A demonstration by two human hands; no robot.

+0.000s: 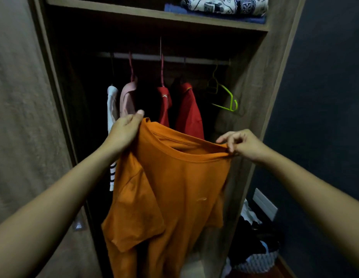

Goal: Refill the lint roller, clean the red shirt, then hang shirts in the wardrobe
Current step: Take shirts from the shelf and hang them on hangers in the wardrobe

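Two hands hold an orange shirt (174, 187) up in front of the open wardrobe (274, 87), stretched between them by its shoulders. The left hand (126, 127) grips one shoulder with its fingers curled round the cloth. The right hand (240, 143) pinches the other shoulder, just beside the neckline, between thumb and fingers. Below them the shirt hangs limp, one sleeve folded forward.

It looks light, soft and floppy, so it will probably sag wherever it is unsupported. The shoulder seams and collar band seem the firmest places to hold.

Inside, two red shirts (189, 113), a pink garment (127, 99) and a white striped one (112, 105) hang from the rail (194, 60). An empty green hanger (227, 91) hangs at the rail's right end, probably the one for this shirt. Taking it would need one hand freed, and the cloth could then slump.
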